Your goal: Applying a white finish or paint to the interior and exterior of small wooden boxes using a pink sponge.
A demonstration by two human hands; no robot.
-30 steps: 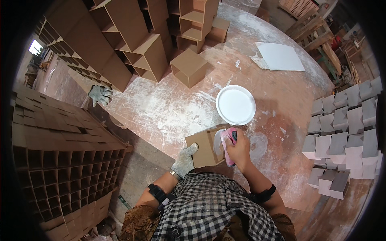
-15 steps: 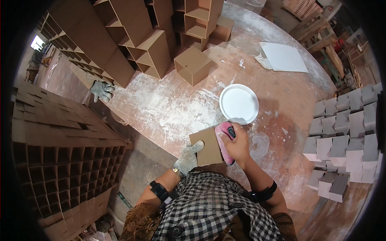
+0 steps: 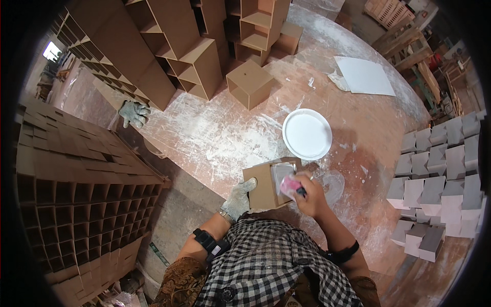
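My left hand (image 3: pixel 237 199), in a pale dusty work glove, grips the left side of a brown board box (image 3: pixel 260 188) close to my apron. Its thumb lies on the upper brown face. The box's right side (image 3: pixel 279 171) carries a wet-looking, whitish glossy film. My bare right hand (image 3: pixel 312 197) is closed round the dark handle of a pink pad (image 3: pixel 289 186), blurred by motion, at that coated side. Just beyond the box stands a round white tub (image 3: pixel 307 134) with a white surface inside.
Brown boxes (image 3: pixel 250 84) are stacked at the far left of the smeared table. A second glove (image 3: pixel 134 113) lies at its left edge. A white sheet (image 3: pixel 365 77) rests at the far right. Grey-and-white boxes (image 3: pixel 429 189) are piled right, a brown box stack (image 3: pixel 92 184) left.
The pink pad has shifted along the box's right side toward me and turned. That side now shows a glossy whitish film, and the box has tilted to expose it.
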